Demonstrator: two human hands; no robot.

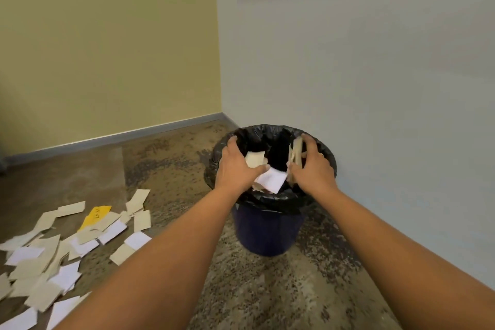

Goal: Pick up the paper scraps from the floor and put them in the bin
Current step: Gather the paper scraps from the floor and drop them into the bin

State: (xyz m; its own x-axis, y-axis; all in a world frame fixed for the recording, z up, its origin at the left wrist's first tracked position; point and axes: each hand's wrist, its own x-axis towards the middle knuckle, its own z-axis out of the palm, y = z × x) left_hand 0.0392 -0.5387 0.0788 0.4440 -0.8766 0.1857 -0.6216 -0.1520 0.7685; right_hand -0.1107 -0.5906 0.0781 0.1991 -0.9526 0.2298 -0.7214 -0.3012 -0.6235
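A dark blue bin (267, 230) lined with a black bag (276, 199) stands in the corner. Both my hands are over its mouth. My left hand (235, 166) has its fingers spread, with beige and white scraps (270, 179) at its thumb and palm; whether it still holds them is unclear. My right hand (310, 166) grips a stack of beige scraps (296, 153) held on edge. Several more paper scraps (53, 262), beige and white with one yellow piece (95, 215), lie scattered on the floor at the lower left.
The bin sits close to a grey wall (375, 88) on the right and a yellow-green wall (107, 48) behind. The mottled brown floor (174, 169) stretches between the bin and the scrap pile.
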